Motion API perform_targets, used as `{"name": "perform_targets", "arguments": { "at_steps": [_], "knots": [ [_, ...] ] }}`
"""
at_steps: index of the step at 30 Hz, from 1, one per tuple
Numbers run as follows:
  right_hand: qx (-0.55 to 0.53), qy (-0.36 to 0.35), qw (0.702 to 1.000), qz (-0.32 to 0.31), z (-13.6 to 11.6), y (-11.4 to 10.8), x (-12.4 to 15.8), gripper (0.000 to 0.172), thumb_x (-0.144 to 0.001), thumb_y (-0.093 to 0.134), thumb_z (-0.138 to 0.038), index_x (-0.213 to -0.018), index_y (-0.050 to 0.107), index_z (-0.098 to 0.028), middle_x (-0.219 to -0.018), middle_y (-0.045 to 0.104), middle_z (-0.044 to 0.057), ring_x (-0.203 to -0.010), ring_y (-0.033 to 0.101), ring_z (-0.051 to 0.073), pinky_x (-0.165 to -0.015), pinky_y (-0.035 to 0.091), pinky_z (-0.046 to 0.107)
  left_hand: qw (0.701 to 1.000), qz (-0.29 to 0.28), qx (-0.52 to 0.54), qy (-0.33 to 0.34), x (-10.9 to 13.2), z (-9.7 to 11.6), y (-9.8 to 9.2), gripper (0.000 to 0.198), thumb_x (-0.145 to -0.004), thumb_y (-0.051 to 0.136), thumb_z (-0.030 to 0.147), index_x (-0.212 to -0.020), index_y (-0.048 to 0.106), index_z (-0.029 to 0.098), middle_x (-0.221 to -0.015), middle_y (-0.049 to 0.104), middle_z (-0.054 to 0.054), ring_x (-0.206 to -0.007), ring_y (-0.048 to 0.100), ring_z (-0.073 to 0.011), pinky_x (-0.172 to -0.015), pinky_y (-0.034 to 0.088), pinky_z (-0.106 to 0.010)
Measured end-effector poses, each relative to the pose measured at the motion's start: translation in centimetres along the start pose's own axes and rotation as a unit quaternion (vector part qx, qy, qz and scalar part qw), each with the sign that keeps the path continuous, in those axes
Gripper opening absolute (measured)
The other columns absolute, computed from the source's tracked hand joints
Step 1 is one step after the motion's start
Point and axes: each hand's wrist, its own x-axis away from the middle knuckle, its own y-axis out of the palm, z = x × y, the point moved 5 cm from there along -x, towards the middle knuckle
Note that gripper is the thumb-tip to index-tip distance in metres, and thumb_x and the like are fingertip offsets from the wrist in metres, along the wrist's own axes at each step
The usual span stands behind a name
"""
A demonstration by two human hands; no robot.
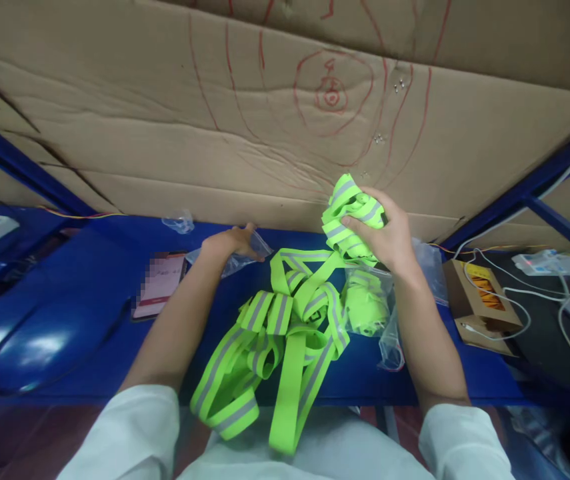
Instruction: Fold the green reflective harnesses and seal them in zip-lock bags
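Note:
My right hand [389,233] is closed around a folded bundle of neon-green reflective strap [352,213], lifted above the blue table [89,293]. My left hand [235,241] reaches forward and pinches a clear plastic bag [239,257] lying on the table near the cardboard wall. Between my arms a loose tangle of neon-green straps with grey reflective stripes [279,333] spills over the table's front edge toward my lap. A bagged bundle of the same strap [365,303] lies just under my right wrist.
A cardboard sheet with red marker scribbles [285,120] stands behind the table. A pink phone-like item [159,283] lies at left, another clear bag [179,220] at the back. A small cardboard box [482,303] and white cables [539,293] sit at right.

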Motion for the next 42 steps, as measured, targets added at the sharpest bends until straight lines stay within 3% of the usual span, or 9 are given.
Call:
{"name": "perform_targets", "arguments": {
  "at_steps": [4,8,12,15,19,23,27,37,42],
  "knots": [
    [-0.006,0.003,0.999,-0.037,0.3,0.3,-0.1,0.053,-0.073,0.089,-0.044,-0.122,0.074,-0.028,-0.126,0.074,0.003,-0.109,0.07,0.028,-0.103,0.055,0.048,0.999,0.008,0.015,0.028,0.6,1.3,-1.3,0.118,-0.061,0.087,0.064,-0.157,0.038,0.015,-0.132,0.068,-0.023,-0.119,0.067,-0.0432,-0.099,0.053,-0.054],
    [-0.067,0.098,0.992,-0.052,2.0,1.5,0.0,0.06,-0.067,0.092,-0.045,-0.12,0.073,-0.025,-0.108,0.078,0.003,-0.096,0.071,0.026,-0.095,0.058,0.047,0.987,0.065,0.056,0.135,2.7,5.3,-3.0,0.123,-0.065,0.086,0.066,-0.164,0.026,0.029,-0.15,0.059,-0.01,-0.126,0.064,-0.038,-0.106,0.052,-0.05],
    [-0.191,0.165,0.967,-0.027,2.9,2.6,0.3,0.066,-0.067,0.092,-0.048,-0.124,0.068,-0.025,-0.114,0.077,0.004,-0.099,0.073,0.025,-0.092,0.06,0.044,0.954,0.115,0.099,0.259,5.9,9.5,-3.8,0.117,-0.073,0.086,0.06,-0.167,0.024,0.031,-0.162,0.048,-0.011,-0.137,0.058,-0.0411,-0.116,0.046,-0.054],
    [-0.155,0.133,0.976,-0.075,2.1,3.1,0.5,0.064,-0.069,0.092,-0.048,-0.125,0.069,-0.026,-0.119,0.077,0.004,-0.107,0.072,0.025,-0.1,0.057,0.046,0.938,0.146,0.095,0.301,7.4,11.0,-4.2,0.115,-0.078,0.083,0.062,-0.169,0.02,0.032,-0.171,0.036,-0.011,-0.153,0.043,-0.0405,-0.126,0.036,-0.055],
    [-0.084,0.075,0.981,-0.158,0.5,3.1,1.0,0.052,-0.072,0.091,-0.045,-0.118,0.074,-0.027,-0.121,0.076,0.002,-0.113,0.07,0.026,-0.111,0.05,0.047,0.937,0.177,0.061,0.295,8.2,11.3,-4.8,0.109,-0.08,0.08,0.065,-0.168,0.025,0.032,-0.166,0.043,-0.012,-0.151,0.044,-0.0416,-0.126,0.033,-0.058],
    [-0.201,0.204,0.94,-0.184,1.1,3.3,1.6,0.053,-0.071,0.09,-0.038,-0.12,0.072,-0.029,-0.107,0.077,-0.001,-0.088,0.071,0.021,-0.088,0.058,0.039,0.924,0.163,0.084,0.337,8.5,12.1,-4.5,0.106,-0.082,0.078,0.065,-0.167,0.027,0.028,-0.168,0.04,-0.013,-0.153,0.042,-0.0392,-0.128,0.033,-0.055],
    [-0.286,0.25,0.919,-0.106,1.4,3.7,1.5,0.055,-0.064,0.085,-0.023,-0.118,0.072,-0.028,-0.097,0.073,-0.004,-0.078,0.065,0.016,-0.073,0.054,0.028,0.898,0.162,0.095,0.397,8.4,13.5,-3.0,0.119,-0.077,0.084,0.058,-0.169,0.016,0.024,-0.171,0.03,-0.016,-0.158,0.031,-0.0388,-0.13,0.031,-0.054],
    [-0.201,0.203,0.944,-0.164,1.0,3.7,1.5,0.035,-0.062,0.065,-0.016,-0.096,0.068,-0.025,-0.076,0.059,-0.006,-0.065,0.05,0.013,-0.058,0.038,0.025,0.927,0.204,0.032,0.314,8.7,13.6,-3.4,0.119,-0.082,0.077,0.069,-0.17,0.007,0.03,-0.166,0.038,-0.018,-0.152,0.039,-0.0425,-0.123,0.032,-0.06],
    [-0.092,0.089,0.969,-0.21,-1.2,3.7,1.8,0.03,-0.076,0.069,-0.025,-0.105,0.064,-0.024,-0.094,0.066,-0.003,-0.088,0.059,0.018,-0.08,0.046,0.03,0.928,0.194,0.013,0.318,9.0,14.6,-2.0,0.108,-0.089,0.073,0.051,-0.17,0.004,0.03,-0.164,0.037,-0.018,-0.151,0.041,-0.0414,-0.119,0.038,-0.061]
  ]
}}
